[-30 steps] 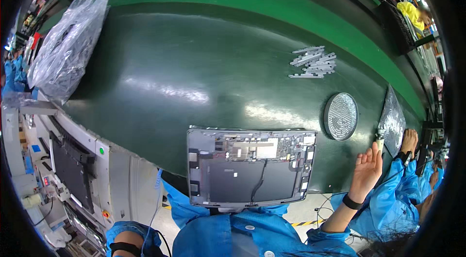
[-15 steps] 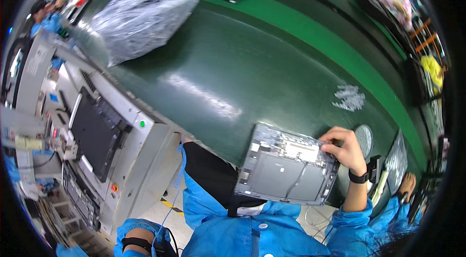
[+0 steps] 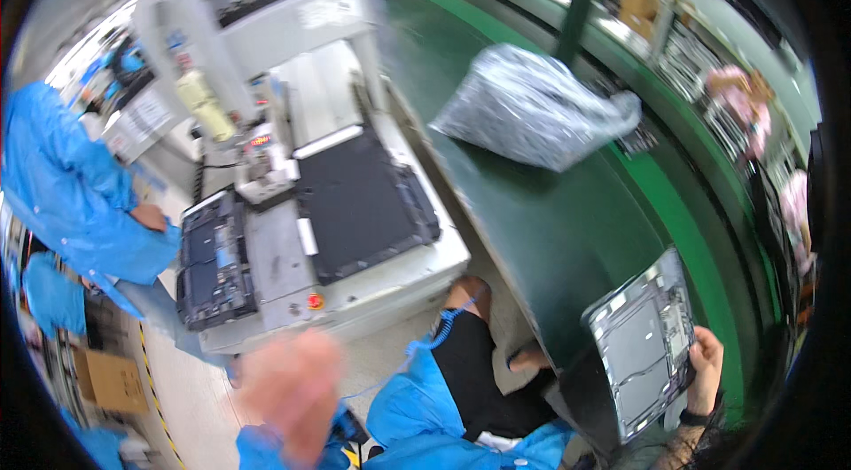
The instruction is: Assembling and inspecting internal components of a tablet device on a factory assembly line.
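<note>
My right hand (image 3: 707,368) grips the right edge of an opened tablet or laptop chassis (image 3: 631,359), thumb over its inner side. The chassis is tilted above the near end of the green bench, showing a grey battery panel and a silvery circuit board strip. My left hand (image 3: 297,386) is raised in front of the grey machine (image 3: 390,266), away from the chassis. Motion smears its fingers, so their shape is unclear. On the machine lies a flat black plate (image 3: 355,204). Left of that plate, another opened chassis (image 3: 213,257) sits in a black frame.
A large clear plastic bag (image 3: 536,106) lies on the green bench (image 3: 567,231). A blue coiled cord (image 3: 434,328) hangs beside my leg. A red button (image 3: 315,301) sits on the machine's front. Another person in blue (image 3: 80,186) stands at the left. A cardboard box (image 3: 111,379) is on the floor.
The view has turned left, bringing the machine toward the middle. My blurred left hand has come into sight. My right hand still holds the chassis, now tilted more and farther right in view.
</note>
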The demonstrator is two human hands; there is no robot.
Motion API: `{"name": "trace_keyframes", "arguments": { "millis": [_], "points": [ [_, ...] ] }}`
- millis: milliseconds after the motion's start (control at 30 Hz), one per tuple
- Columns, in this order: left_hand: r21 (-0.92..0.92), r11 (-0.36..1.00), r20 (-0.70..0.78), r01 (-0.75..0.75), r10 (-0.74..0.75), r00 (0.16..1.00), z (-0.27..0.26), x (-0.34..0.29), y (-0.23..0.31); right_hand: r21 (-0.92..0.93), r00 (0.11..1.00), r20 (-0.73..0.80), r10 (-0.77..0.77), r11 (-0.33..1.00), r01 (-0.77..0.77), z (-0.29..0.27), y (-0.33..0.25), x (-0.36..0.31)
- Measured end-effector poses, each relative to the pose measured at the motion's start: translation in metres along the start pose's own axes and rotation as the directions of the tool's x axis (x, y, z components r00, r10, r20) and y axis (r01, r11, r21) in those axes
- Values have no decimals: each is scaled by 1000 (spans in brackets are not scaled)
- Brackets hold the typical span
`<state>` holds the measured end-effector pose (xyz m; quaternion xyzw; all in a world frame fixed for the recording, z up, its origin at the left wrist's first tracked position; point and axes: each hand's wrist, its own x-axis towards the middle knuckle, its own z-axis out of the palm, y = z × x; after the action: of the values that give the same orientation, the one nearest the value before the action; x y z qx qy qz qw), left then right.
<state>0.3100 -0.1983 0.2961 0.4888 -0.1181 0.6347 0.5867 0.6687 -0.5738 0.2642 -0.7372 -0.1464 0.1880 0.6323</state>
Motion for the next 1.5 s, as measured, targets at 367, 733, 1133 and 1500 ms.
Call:
{"name": "trace_keyframes", "arguments": {
  "millis": [367,733,1133,1500],
  "points": [
    [188,622,-92,760,-760,644,-56,-44,-99,303,797,602,-52,938,-167,328,-33,67],
    [966,193,-89,170,-371,924,-166,40,-117,287,837,468,-285,944,161,553,-68,175],
    [924,234,-192,303,-402,895,-213,1,-135,86,845,482,-233,972,219,578,-29,180],
    [679,520,-253,517,-495,831,-222,2,-133,-59,772,633,-60,990,125,568,-28,186]
  ]
}}
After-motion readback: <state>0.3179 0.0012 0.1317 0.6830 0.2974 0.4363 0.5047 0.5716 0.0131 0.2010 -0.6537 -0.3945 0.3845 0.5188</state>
